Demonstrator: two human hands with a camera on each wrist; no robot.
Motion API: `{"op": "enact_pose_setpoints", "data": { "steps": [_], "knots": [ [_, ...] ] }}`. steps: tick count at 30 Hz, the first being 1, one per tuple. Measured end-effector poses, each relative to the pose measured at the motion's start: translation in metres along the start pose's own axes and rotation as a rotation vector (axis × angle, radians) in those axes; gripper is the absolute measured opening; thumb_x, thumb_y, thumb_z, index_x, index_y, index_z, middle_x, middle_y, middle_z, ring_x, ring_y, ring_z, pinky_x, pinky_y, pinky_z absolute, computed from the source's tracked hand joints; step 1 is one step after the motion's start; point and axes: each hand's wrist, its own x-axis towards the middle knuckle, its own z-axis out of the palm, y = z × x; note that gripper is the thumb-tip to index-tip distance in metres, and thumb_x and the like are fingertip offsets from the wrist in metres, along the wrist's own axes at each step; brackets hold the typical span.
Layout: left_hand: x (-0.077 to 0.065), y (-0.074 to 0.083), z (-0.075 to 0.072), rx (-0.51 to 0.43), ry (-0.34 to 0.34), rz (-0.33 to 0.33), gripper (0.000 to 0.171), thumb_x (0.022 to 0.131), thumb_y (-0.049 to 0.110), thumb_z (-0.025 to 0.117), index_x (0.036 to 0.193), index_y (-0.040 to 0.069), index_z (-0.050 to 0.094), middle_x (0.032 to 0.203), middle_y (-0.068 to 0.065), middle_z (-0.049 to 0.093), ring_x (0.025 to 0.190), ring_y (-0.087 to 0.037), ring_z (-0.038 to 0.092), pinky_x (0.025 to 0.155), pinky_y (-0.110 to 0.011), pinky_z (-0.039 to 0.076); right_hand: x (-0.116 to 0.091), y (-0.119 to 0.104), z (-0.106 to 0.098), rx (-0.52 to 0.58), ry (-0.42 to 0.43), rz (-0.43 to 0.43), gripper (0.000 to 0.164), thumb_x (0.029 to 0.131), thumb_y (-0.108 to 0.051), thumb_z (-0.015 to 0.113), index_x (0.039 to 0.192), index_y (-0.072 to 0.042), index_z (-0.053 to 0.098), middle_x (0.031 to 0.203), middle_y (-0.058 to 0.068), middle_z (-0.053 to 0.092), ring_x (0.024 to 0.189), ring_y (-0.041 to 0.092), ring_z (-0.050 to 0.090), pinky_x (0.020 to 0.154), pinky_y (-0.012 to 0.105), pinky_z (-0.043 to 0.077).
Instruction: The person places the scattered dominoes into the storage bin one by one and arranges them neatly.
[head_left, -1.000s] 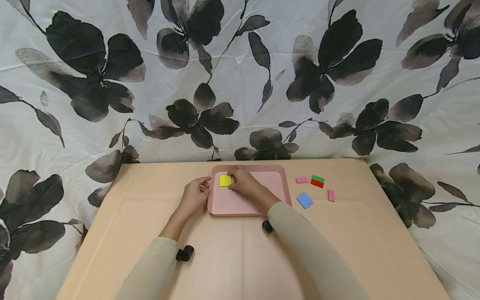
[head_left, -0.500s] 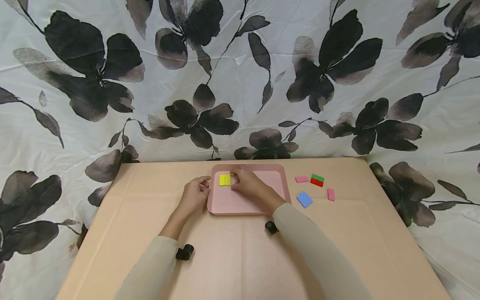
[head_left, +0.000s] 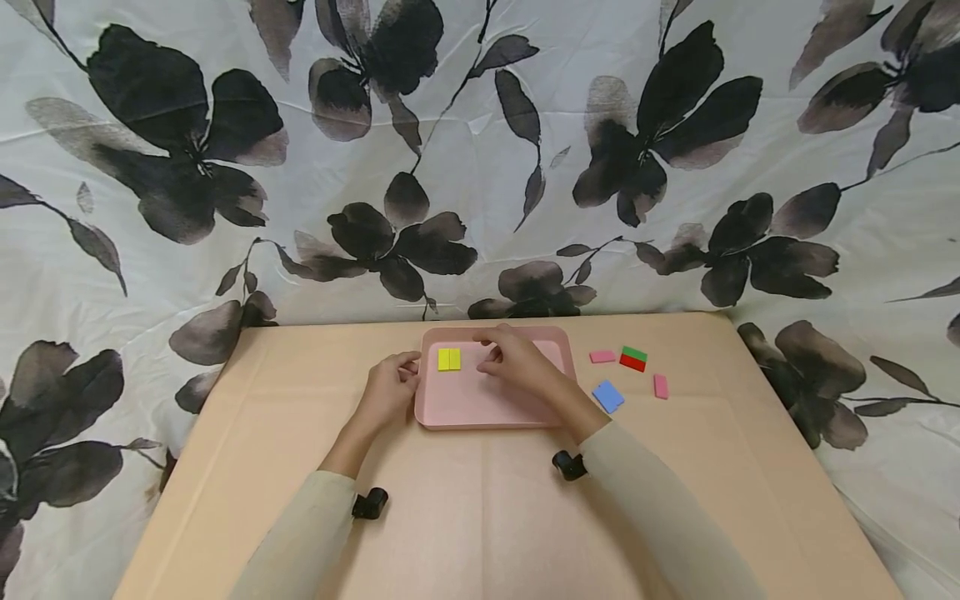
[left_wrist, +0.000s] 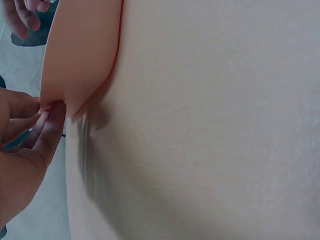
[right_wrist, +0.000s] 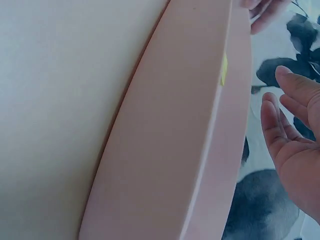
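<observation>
A pink rectangular tray (head_left: 457,408) lies near the far edge of the table. My left hand (head_left: 388,393) holds its left side, thumb and fingers pinching the rim, as the left wrist view shows close up. Two small yellow tiles (head_left: 449,359) lie side by side in the tray's upper left part. To their right my right hand (head_left: 521,365) hovers over the tray, thumb and index finger spread apart with nothing between them. In the right wrist view a sliver of yellow tile (right_wrist: 224,70) shows above the near tray wall, beside the relaxed right hand (right_wrist: 295,145).
Right of the tray lie a pink tile (head_left: 602,357), a green tile (head_left: 634,352) against a red tile (head_left: 632,363), a second pink tile (head_left: 661,387) and a blue piece (head_left: 608,397). A floral cloth (head_left: 495,158) hangs behind the table (head_left: 480,508).
My right hand has let go of the yellow tiles, drawn back to the right and spread its fingers. The yellow tiles and my left hand at the tray have stayed put.
</observation>
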Motion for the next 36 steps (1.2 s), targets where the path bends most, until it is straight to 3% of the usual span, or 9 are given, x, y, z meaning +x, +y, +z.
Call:
{"op": "enact_pose_setpoints", "data": {
  "steps": [6, 12, 18, 24, 31, 36],
  "knots": [
    [-0.001, 0.0, 0.002, 0.011, 0.011, 0.008, 0.042, 0.09, -0.007, 0.065, 0.132, -0.007, 0.064, 0.104, -0.019, 0.069, 0.09, -0.026, 0.068, 0.076, -0.029, 0.056, -0.02, 0.012, -0.022, -0.009, 0.054, -0.077, 0.055, 0.09, -0.012, 0.08, 0.141, -0.006, 0.062, 0.127, 0.012, 0.063, 0.095, 0.017, 0.066, 0.085, 0.03, 0.059],
    [-0.003, 0.002, 0.002, 0.013, 0.014, 0.003, 0.042, 0.091, -0.007, 0.065, 0.133, -0.006, 0.064, 0.105, -0.019, 0.069, 0.091, -0.026, 0.068, 0.077, -0.03, 0.057, -0.045, 0.029, -0.042, -0.026, 0.137, -0.1, 0.052, 0.088, -0.008, 0.081, 0.137, -0.008, 0.065, 0.121, 0.013, 0.065, 0.094, 0.018, 0.067, 0.09, 0.038, 0.06],
    [-0.005, 0.002, 0.003, 0.011, 0.011, -0.001, 0.042, 0.091, -0.006, 0.066, 0.133, -0.007, 0.064, 0.106, -0.019, 0.069, 0.092, -0.027, 0.068, 0.077, -0.03, 0.057, -0.068, 0.053, -0.053, -0.016, 0.195, -0.084, 0.047, 0.089, -0.01, 0.08, 0.134, -0.016, 0.066, 0.122, 0.011, 0.065, 0.094, 0.017, 0.067, 0.091, 0.041, 0.06],
    [-0.008, 0.002, 0.006, 0.008, 0.023, -0.007, 0.042, 0.091, -0.006, 0.066, 0.133, -0.006, 0.064, 0.105, -0.019, 0.069, 0.093, -0.029, 0.069, 0.079, -0.034, 0.057, -0.088, 0.083, -0.072, -0.015, 0.25, -0.083, 0.042, 0.091, -0.007, 0.078, 0.131, -0.006, 0.067, 0.12, 0.01, 0.066, 0.096, 0.022, 0.067, 0.09, 0.047, 0.06],
    [-0.012, 0.003, 0.008, 0.013, 0.026, -0.022, 0.043, 0.092, -0.005, 0.066, 0.135, -0.005, 0.063, 0.106, -0.018, 0.069, 0.095, -0.027, 0.068, 0.079, -0.032, 0.057, -0.108, 0.12, -0.093, -0.121, 0.294, -0.066, 0.042, 0.088, -0.004, 0.079, 0.129, -0.004, 0.067, 0.117, 0.015, 0.068, 0.098, 0.03, 0.069, 0.088, 0.049, 0.059],
    [-0.015, 0.004, 0.008, 0.014, 0.027, -0.023, 0.043, 0.092, -0.005, 0.066, 0.134, -0.006, 0.063, 0.106, -0.018, 0.069, 0.095, -0.028, 0.068, 0.079, -0.032, 0.057, -0.117, 0.144, -0.108, -0.205, 0.303, 0.004, 0.044, 0.087, -0.005, 0.081, 0.128, -0.003, 0.068, 0.121, 0.018, 0.068, 0.106, 0.037, 0.066, 0.095, 0.055, 0.055]
  ]
}}
